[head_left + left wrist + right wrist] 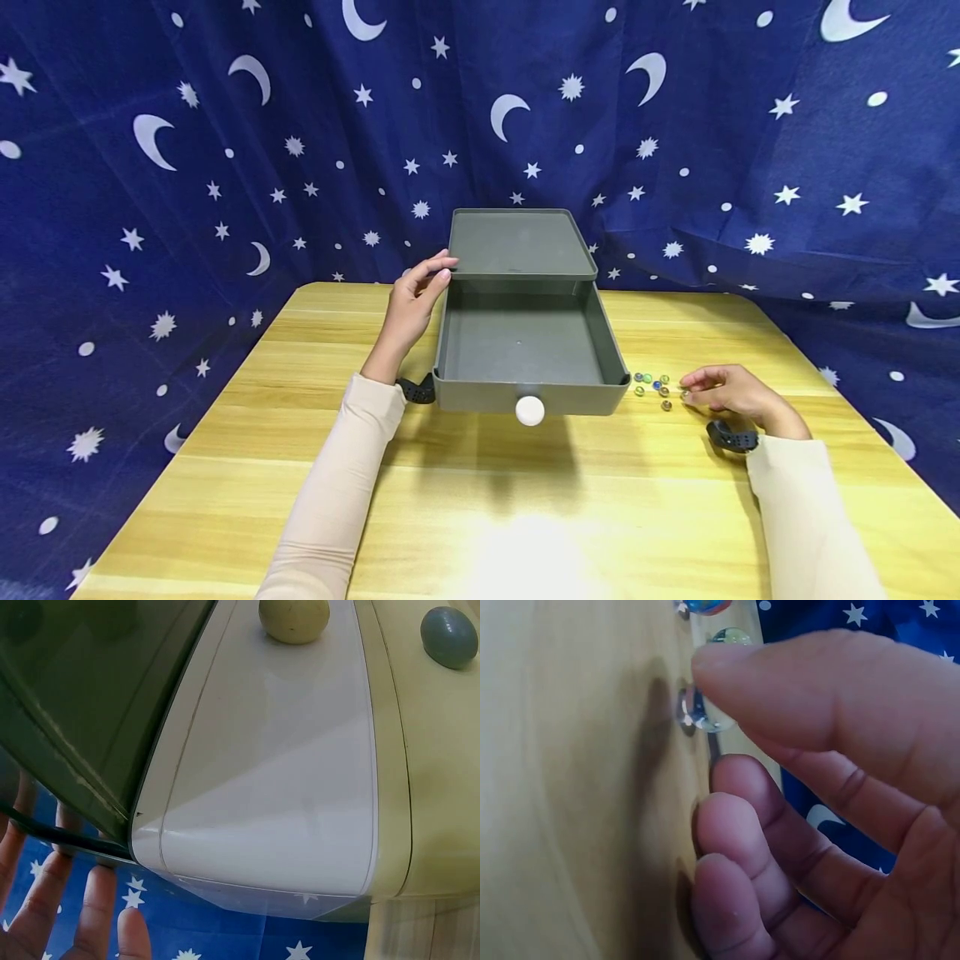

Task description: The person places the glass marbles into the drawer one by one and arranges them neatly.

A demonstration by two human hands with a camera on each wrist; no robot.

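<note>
A grey drawer (525,398) with a white knob (529,411) stands pulled out of a small cabinet (517,242), and nothing shows inside it. My left hand (411,308) touches the left edge of the cabinet top; in the left wrist view its fingers (97,907) extend fairly straight along that side. To the right of the drawer, my right hand (738,396) pinches a clear glass marble (712,712) at the tabletop between thumb and index finger. The index fingertip is hidden behind the thumb in the right wrist view. Several loose marbles (664,392) lie left of this hand.
Below the grey drawer, the left wrist view shows a shut white drawer (270,765) with a yellow knob (294,619) and a yellow drawer (442,772) with a grey knob (450,637). A blue curtain (300,167) with moons and stars hangs behind the wooden table (300,467).
</note>
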